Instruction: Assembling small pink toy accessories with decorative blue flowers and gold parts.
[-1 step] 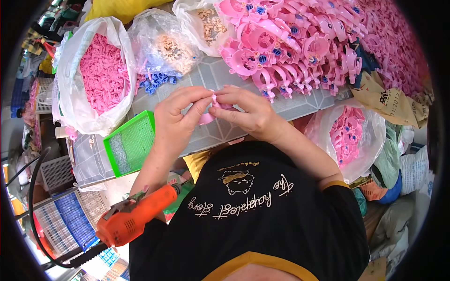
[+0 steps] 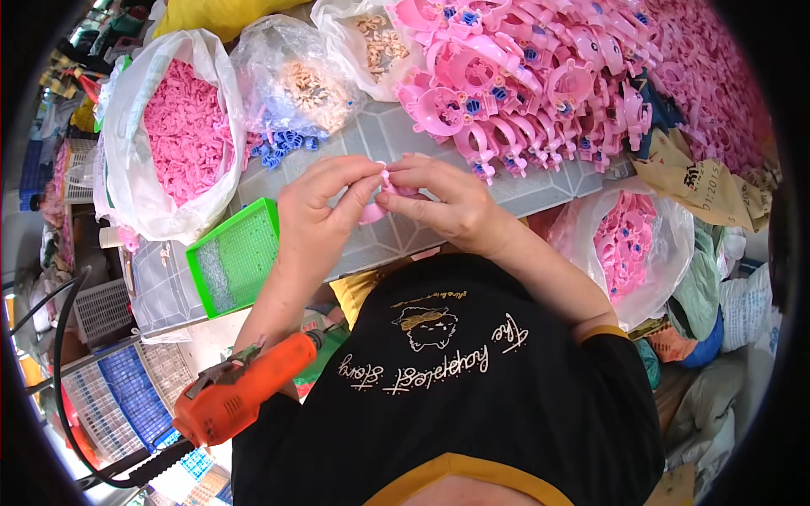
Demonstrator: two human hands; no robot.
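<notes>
Hands: At a crowded worktop (image 2: 380,139), a worker's left hand (image 2: 325,201) and right hand (image 2: 447,204) meet fingertip to fingertip, thumbs and forefingers closed in a pinch on one piece; neither palm holds anything that shows.
Piece in hand: The glossy pink plastic piece (image 2: 372,214), rounded at its lower edge, sits between the fingertips above the worktop's near edge; its upper part is mostly covered, so whether it is complete cannot be told. It is judged to be mid-work.
Pink heap: At two o'clock from the hands, a tall pile of rounded pink plastic casings (image 2: 569,84), many showing blue inserts, looks like the portion further along, though how finished is unclear.
Bag at half past three: More pink pieces with blue bits (image 2: 626,244) fill a translucent white plastic bag (image 2: 677,263); done or waiting, it is impossible to say.
Left to use, apparently: Small pink plastic parts (image 2: 190,143) pack a white plastic bag (image 2: 122,139) past nine o'clock; loose blue plastic parts (image 2: 291,148) lie at ten; beige pieces (image 2: 310,86) show at eleven.
Green tray: At eight o'clock, the bright green rectangular plastic tray (image 2: 199,282) holds fine pale bits, plenty remaining.
</notes>
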